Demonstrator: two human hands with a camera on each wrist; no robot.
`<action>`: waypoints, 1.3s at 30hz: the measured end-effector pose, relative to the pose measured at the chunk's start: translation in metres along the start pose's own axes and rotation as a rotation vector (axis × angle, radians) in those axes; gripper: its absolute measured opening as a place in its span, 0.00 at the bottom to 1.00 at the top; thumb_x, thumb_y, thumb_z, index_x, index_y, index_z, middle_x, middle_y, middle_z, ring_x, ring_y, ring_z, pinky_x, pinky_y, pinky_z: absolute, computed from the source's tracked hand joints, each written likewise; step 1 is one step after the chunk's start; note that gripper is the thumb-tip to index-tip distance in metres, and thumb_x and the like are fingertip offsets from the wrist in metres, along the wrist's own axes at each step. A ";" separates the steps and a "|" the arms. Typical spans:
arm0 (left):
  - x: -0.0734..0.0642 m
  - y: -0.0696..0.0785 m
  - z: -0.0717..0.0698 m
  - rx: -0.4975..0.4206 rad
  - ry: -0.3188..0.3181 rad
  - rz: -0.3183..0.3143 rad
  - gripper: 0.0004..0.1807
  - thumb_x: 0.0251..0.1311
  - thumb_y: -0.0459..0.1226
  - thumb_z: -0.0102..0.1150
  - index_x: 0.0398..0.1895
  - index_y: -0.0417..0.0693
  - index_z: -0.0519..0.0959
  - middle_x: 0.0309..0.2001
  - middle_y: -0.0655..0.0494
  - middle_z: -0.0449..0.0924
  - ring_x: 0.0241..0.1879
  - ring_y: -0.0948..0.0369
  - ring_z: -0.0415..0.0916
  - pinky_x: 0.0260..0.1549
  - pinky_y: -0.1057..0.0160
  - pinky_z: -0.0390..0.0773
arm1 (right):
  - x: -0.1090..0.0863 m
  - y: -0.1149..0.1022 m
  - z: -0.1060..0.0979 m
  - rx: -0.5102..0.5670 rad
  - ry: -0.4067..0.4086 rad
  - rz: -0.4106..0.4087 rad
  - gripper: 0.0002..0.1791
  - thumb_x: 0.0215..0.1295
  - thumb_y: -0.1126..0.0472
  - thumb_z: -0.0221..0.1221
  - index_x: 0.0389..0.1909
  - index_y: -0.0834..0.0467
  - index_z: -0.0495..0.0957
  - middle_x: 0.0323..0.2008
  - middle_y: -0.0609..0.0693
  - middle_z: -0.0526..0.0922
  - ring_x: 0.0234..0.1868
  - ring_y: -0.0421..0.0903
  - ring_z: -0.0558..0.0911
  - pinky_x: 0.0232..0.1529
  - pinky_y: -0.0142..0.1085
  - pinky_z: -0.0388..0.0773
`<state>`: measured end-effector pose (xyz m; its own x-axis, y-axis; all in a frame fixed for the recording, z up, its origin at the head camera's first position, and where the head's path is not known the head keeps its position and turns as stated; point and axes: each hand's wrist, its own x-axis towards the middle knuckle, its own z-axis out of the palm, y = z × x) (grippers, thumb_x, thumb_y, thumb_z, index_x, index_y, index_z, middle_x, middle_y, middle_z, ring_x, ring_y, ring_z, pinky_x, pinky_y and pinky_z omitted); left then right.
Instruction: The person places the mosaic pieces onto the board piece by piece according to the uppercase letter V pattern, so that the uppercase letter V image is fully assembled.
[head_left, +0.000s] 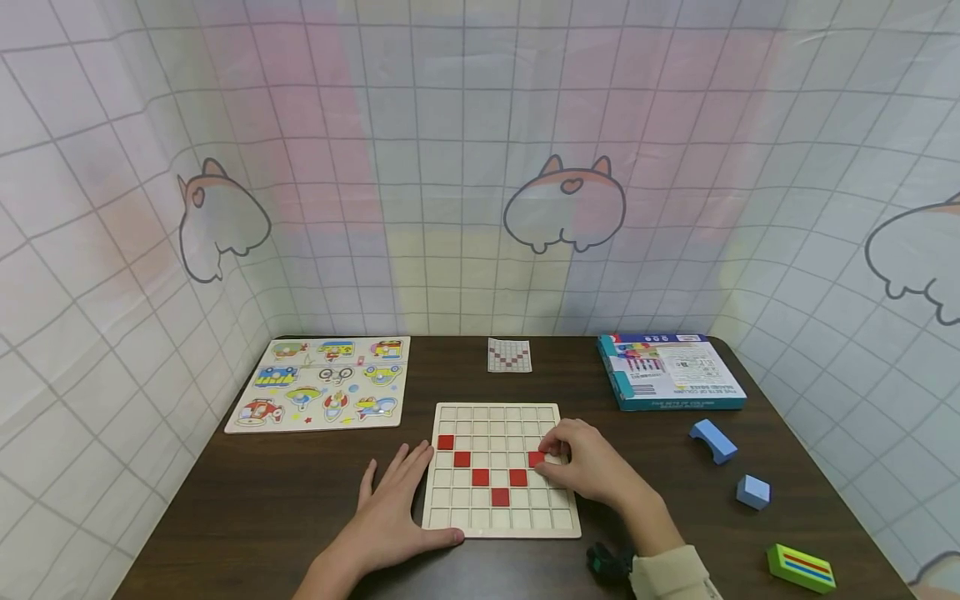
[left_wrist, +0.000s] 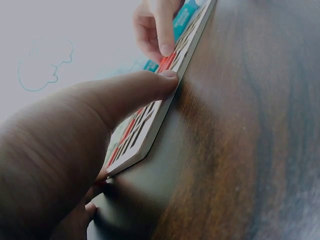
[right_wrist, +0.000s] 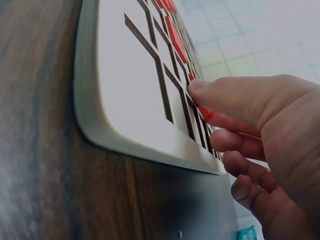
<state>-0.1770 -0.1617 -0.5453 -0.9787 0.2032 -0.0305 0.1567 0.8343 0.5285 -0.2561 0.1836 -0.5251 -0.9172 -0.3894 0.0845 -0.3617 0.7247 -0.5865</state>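
A pale square grid board [head_left: 501,531] lies on the dark table, with several red square tiles set in its cells, such as the red tile [head_left: 500,497] at the bottom of a V-like pattern. My left hand [head_left: 390,517] is spread at the board's lower left corner, thumb on the front edge and straight fingers along the left side. Over the board's right part, my right hand [head_left: 592,467] pinches a red tile [head_left: 536,459] between thumb and index finger, right at a cell. In the right wrist view that red tile [right_wrist: 204,112] shows partly behind the thumb.
Behind the board lies a small pattern card [head_left: 509,356]. A vehicle picture board [head_left: 322,385] is at the back left, a flat box [head_left: 675,372] at the back right. Along the right are a blue arch block [head_left: 713,441], a blue cube [head_left: 753,492] and a green striped block [head_left: 801,568].
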 end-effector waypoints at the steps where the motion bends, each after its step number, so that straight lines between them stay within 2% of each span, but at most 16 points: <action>1: 0.000 0.000 0.000 0.000 -0.001 -0.001 0.76 0.41 0.83 0.74 0.91 0.59 0.59 0.91 0.59 0.56 0.92 0.48 0.44 0.83 0.25 0.33 | 0.000 -0.001 0.000 0.001 0.002 -0.005 0.10 0.67 0.51 0.78 0.43 0.48 0.89 0.36 0.42 0.80 0.42 0.43 0.75 0.42 0.34 0.75; 11: 0.002 -0.002 0.001 0.008 -0.009 -0.007 0.76 0.40 0.84 0.72 0.91 0.60 0.58 0.91 0.59 0.56 0.92 0.48 0.44 0.83 0.24 0.33 | -0.001 -0.006 0.004 0.000 0.003 -0.009 0.10 0.68 0.52 0.78 0.45 0.47 0.89 0.39 0.42 0.81 0.45 0.42 0.75 0.45 0.35 0.77; 22: 0.002 -0.001 0.001 0.000 -0.017 -0.014 0.76 0.39 0.85 0.72 0.91 0.62 0.58 0.91 0.60 0.56 0.92 0.48 0.43 0.83 0.25 0.32 | -0.019 -0.001 -0.006 0.013 0.046 -0.011 0.11 0.71 0.51 0.76 0.50 0.46 0.89 0.40 0.39 0.83 0.46 0.45 0.78 0.46 0.34 0.77; 27: 0.002 -0.001 0.002 0.001 -0.017 -0.014 0.76 0.39 0.85 0.72 0.91 0.62 0.58 0.91 0.60 0.56 0.92 0.48 0.44 0.83 0.25 0.32 | -0.027 0.003 -0.010 0.024 0.054 -0.037 0.12 0.70 0.51 0.77 0.50 0.46 0.89 0.44 0.40 0.86 0.47 0.45 0.80 0.48 0.38 0.81; 34: 0.002 0.000 0.001 0.002 -0.013 -0.011 0.76 0.39 0.84 0.72 0.91 0.61 0.58 0.90 0.59 0.56 0.92 0.48 0.44 0.83 0.24 0.33 | -0.040 0.011 -0.014 0.054 0.056 0.020 0.15 0.69 0.50 0.77 0.54 0.42 0.90 0.51 0.36 0.88 0.50 0.44 0.81 0.53 0.42 0.85; 39: 0.002 0.000 0.000 0.001 -0.012 -0.012 0.76 0.40 0.84 0.73 0.91 0.60 0.59 0.90 0.59 0.56 0.92 0.47 0.45 0.83 0.24 0.33 | -0.045 0.018 -0.018 0.045 0.065 0.032 0.16 0.69 0.50 0.78 0.54 0.42 0.89 0.52 0.35 0.88 0.51 0.43 0.81 0.55 0.43 0.85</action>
<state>-0.1788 -0.1613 -0.5453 -0.9789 0.1988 -0.0468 0.1449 0.8375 0.5268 -0.2239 0.2241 -0.5248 -0.9377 -0.3277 0.1158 -0.3251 0.7092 -0.6256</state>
